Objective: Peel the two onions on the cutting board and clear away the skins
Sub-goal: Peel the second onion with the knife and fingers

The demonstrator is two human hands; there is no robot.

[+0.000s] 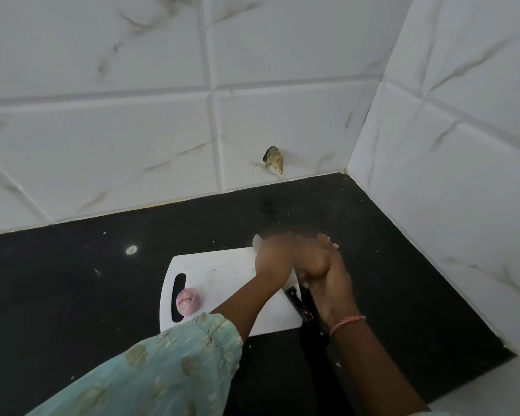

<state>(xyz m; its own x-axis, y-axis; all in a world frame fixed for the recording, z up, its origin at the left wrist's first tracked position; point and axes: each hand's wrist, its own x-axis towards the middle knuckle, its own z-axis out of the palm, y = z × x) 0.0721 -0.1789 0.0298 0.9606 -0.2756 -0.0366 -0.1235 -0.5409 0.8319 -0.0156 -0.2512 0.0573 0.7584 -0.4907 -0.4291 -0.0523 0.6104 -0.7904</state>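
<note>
I see both hands together over the far right corner of the white cutting board [222, 274]: the right hand [330, 283] cups an onion [314, 265], while the left hand [275, 256] is blurred against it, its grip unreadable. The other onion [187, 301] sits peeled beside the board's handle slot. A black-handled knife [297, 304] lies along the board's right edge. Dark counter [72, 280] lies open to the left; tiled walls [448, 175] close in at right.

I stand at a black countertop [72, 280] set into a corner. White marbled tiles [102, 139] cover the wall ahead of me and the wall to my right [463, 145]. A chipped hole [273, 160] marks one tile just above the countertop's back edge.
</note>
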